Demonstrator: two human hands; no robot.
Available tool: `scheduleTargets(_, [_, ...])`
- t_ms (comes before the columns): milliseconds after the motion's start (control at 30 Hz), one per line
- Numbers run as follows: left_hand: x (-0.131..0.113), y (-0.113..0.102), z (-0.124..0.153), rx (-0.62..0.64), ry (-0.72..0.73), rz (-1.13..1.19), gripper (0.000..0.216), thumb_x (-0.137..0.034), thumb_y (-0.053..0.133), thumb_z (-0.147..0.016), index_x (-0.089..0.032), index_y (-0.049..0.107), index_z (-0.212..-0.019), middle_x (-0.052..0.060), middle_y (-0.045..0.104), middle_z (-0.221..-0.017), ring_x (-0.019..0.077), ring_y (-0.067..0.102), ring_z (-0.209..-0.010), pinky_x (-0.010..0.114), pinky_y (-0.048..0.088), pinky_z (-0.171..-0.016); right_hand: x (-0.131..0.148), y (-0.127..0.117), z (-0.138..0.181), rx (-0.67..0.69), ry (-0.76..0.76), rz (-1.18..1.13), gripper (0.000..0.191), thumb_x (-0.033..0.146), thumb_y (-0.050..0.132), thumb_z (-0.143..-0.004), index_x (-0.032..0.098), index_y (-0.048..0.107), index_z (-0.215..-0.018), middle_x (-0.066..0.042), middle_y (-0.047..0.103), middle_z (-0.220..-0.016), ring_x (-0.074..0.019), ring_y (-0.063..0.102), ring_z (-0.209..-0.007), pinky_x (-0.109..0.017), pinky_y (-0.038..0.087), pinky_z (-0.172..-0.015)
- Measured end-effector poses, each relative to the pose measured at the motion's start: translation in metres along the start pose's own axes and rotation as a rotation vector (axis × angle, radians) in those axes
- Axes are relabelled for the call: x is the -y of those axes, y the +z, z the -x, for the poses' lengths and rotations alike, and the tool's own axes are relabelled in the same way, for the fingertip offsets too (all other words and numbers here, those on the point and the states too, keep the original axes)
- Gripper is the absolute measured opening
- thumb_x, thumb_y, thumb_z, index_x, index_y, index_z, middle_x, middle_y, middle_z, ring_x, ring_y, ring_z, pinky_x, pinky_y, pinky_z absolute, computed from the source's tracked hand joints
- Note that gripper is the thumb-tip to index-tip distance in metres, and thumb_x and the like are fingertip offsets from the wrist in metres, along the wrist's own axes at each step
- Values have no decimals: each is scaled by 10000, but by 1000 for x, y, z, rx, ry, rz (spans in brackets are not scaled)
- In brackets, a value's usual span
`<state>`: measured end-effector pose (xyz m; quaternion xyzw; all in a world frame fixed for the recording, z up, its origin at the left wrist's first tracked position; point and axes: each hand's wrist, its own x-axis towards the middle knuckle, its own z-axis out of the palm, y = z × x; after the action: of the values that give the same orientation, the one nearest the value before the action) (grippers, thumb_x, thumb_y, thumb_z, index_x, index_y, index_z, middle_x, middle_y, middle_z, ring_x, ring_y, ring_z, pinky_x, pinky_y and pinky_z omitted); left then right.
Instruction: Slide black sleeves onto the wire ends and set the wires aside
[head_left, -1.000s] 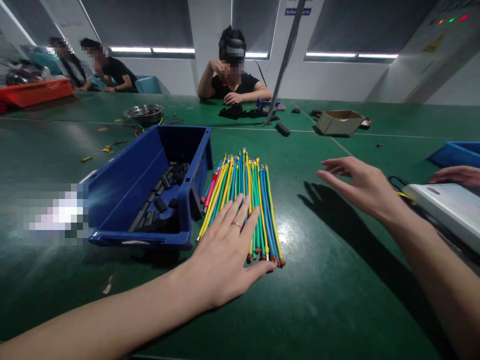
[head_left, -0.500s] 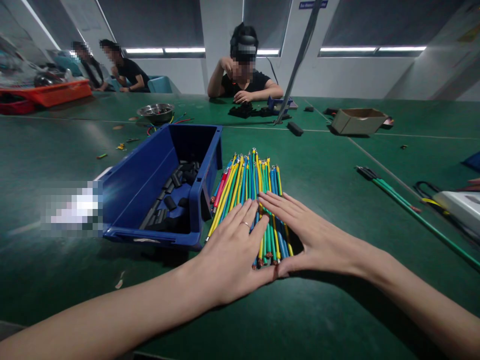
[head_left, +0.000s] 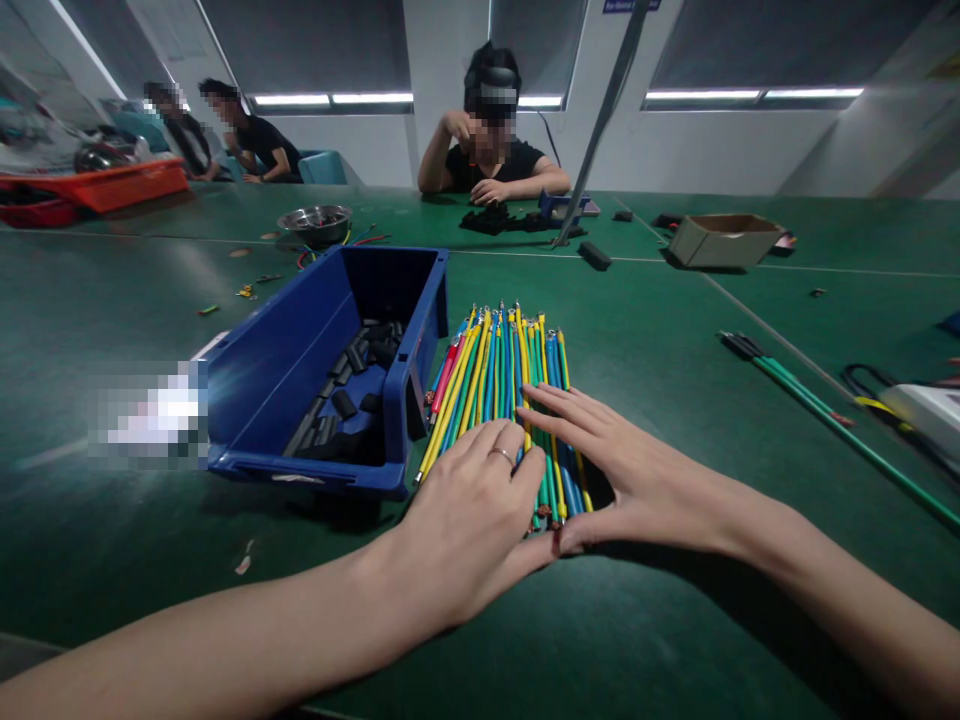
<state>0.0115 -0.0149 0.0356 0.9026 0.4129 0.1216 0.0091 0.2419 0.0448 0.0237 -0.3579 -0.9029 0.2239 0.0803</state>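
– What lies on the green counter?
– A flat row of thin yellow, green, blue and red insulated cables, just right of the deep blue rectangular plastic bin
– Is anything gripped?
– The left hand has its fingers curled over the row; whether it grips any, I cannot tell. The right hand is spread wide, fingertips on the cables, thumb by the left thumb
– Any writing?
– Pale lettering on the dark blue sign at the top edge, partly cut off and too blurred to read
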Motion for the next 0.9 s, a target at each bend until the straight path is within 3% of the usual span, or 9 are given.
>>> scheduleTargets(200, [-2,-3,-2,23,-16,20,439,-490,732,-965,-89,686,-1136,180,673,-1149,362,667,-1106,513,602,-971,1,-1,-1,-14,-1,-7,1143,860,712,-729,235,413,-1638,-144,240,-1757,-400,166,-1626,-651,184,-1292])
scheduleTargets(367, [4,-5,-2,78,-100,248,696,-584,758,-904,-70,611,-1349,228,586,-1410,402,558,-1337,570,526,-1121,1,-2,-1,-17,5,20,1080,862,657,-783,208,448,-1617,-152,271,-1745,-380,216,-1619,-635,209,-1291])
scheduleTargets(500, [7,-7,-2,136,-64,353,802,-519,765,-896,-37,519,-1488,245,463,-1587,391,405,-1513,550,406,-1251,0,-4,1,-25,10,14,1142,881,676,-743,212,420,-1633,-163,275,-1741,-406,217,-1612,-665,219,-1275])
scheduleTargets(733, [7,-12,-3,217,-60,362,771,-389,685,-967,-8,420,-1582,236,361,-1697,336,303,-1606,515,315,-1307,3,-5,1,57,84,14,1318,945,633,-704,134,277,-1680,-185,148,-1762,-415,111,-1629,-676,132,-1284])
scheduleTargets(900, [6,-11,0,209,-74,259,770,-413,655,-1008,-6,392,-1606,220,355,-1707,323,331,-1600,500,321,-1304,3,-4,2,37,81,2,1287,917,667,-708,153,296,-1676,-185,166,-1760,-426,124,-1624,-679,138,-1281])
